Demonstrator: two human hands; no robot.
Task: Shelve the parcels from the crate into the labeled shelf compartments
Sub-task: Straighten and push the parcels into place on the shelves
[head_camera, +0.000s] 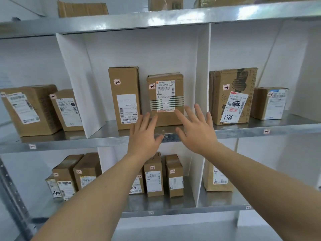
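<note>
A brown parcel with a white shipping label, green stripes and a "1-2" tag stands upright in the middle compartment of the metal shelf. A taller parcel tagged "1-2" stands just left of it. My left hand is spread with straight fingers in front of the parcel's lower left corner. My right hand is spread the same way at its lower right. Neither hand holds anything; whether the fingertips touch the box is unclear. The crate is out of view.
White dividers separate the compartments. Two parcels stand in the left compartment, two more in the right. The lower shelf holds several small parcels. Boxes sit on the top shelf.
</note>
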